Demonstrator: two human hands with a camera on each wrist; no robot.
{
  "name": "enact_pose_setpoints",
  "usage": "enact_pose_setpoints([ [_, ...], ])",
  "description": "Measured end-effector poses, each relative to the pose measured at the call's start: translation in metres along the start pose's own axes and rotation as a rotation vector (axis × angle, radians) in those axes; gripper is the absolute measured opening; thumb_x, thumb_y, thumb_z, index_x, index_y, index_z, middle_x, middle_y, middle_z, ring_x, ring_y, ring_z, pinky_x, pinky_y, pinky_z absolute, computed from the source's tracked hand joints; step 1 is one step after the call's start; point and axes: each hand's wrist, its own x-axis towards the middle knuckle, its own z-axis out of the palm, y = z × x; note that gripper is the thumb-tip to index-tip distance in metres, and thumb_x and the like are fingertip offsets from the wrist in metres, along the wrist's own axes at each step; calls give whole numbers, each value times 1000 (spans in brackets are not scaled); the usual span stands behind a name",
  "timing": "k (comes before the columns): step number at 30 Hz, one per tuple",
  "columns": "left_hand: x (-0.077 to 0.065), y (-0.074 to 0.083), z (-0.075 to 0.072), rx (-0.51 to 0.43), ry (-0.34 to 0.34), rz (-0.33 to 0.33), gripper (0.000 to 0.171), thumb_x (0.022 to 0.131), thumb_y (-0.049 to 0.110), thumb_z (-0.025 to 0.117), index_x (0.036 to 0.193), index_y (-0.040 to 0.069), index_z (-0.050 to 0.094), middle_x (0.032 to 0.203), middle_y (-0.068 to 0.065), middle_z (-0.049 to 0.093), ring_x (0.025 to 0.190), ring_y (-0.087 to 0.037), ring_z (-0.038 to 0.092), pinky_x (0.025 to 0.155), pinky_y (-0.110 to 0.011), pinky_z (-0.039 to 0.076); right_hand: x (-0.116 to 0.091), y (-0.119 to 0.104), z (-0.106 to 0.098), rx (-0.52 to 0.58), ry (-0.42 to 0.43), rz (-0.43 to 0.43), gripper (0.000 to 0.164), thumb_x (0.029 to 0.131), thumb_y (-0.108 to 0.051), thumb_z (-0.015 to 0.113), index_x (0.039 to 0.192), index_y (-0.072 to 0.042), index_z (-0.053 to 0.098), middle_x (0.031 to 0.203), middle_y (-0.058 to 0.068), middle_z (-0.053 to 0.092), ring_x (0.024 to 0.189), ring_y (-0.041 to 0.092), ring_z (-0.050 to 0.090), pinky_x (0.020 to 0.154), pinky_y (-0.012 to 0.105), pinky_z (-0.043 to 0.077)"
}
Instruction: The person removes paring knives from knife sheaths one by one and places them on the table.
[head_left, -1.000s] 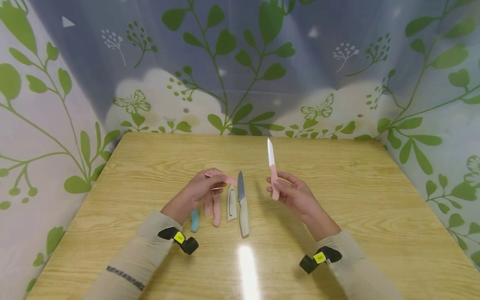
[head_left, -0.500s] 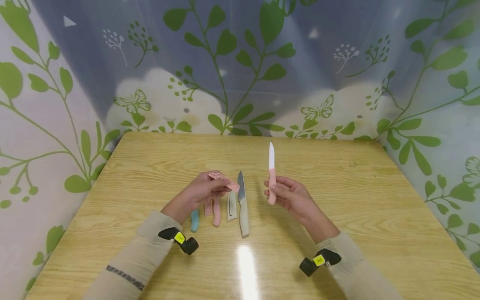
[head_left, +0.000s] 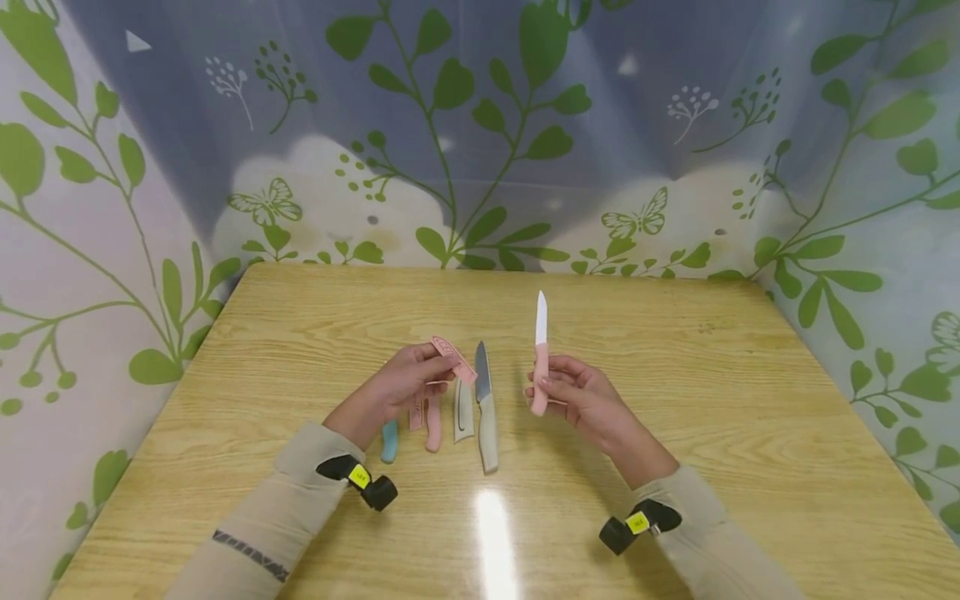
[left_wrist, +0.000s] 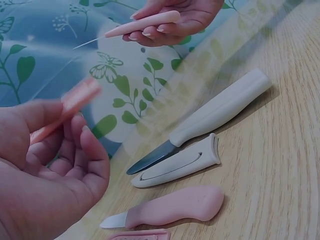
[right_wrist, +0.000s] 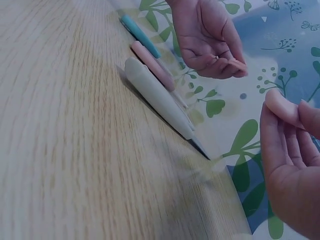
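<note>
My right hand (head_left: pixel 581 392) grips a small knife by its pink handle (head_left: pixel 541 379), raised above the table with its white blade (head_left: pixel 542 318) pointing up and away. In my left hand (head_left: pixel 401 383), a pink knife sheath (head_left: pixel 453 360) with a cut-out pattern is pinched between thumb and fingers, tilted and apart from the knife. Just right of the left hand, a knife with an off-white handle (head_left: pixel 488 437) and grey blade lies on the table. Its off-white sheath (left_wrist: pixel 175 167) lies alongside. A second pink-handled knife (left_wrist: pixel 175 206) and a pink sheath (left_wrist: pixel 142 236) lie partly under the left hand in the head view.
A blue-handled knife or tool (head_left: pixel 389 442) lies left of the pink ones, partly hidden by the left hand. The wooden table (head_left: pixel 675 333) ends at a leaf-patterned cloth (head_left: pixel 480 167) behind and on both sides.
The right hand has lowered the knife slightly and brought its handle a little left. The left hand has turned the pink sheath so that its patterned face shows more and its far end points up.
</note>
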Motion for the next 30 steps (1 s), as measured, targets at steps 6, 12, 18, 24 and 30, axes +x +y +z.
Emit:
enact_pose_setpoints([
  [6,-1,1,1,53,-64,24,41,105,20,38,136,-6,42,118,-17,54,114,-30,50,99,-38,43,0,1,-2,-13,-4,-7,20,94,4,54,113,-2,56,96,5,70,88,19,68,80,33,57],
  [12,0,0,2,17,-51,66,40,104,17,38,136,-8,41,145,-25,37,128,-35,41,108,-44,36,-1,3,-3,-67,19,-17,32,93,6,55,124,1,49,99,2,71,92,16,66,77,27,57],
  [18,1,1,7,14,9,77,37,101,11,47,133,-7,45,135,-20,51,114,-27,56,97,-32,48,0,4,-3,-109,24,-11,40,92,8,55,129,10,42,103,5,70,94,15,66,79,27,57],
  [24,4,1,16,-85,82,45,13,95,7,58,107,2,55,77,0,68,70,-11,65,69,-20,56,0,5,-3,-118,18,-3,46,92,7,55,131,19,34,104,8,70,95,15,66,80,26,57],
  [30,6,-2,24,-108,85,51,14,93,3,59,105,-3,58,80,1,66,72,-11,64,70,-21,57,0,5,-4,-155,40,2,45,91,8,55,131,17,35,97,1,70,92,17,66,81,27,56],
])
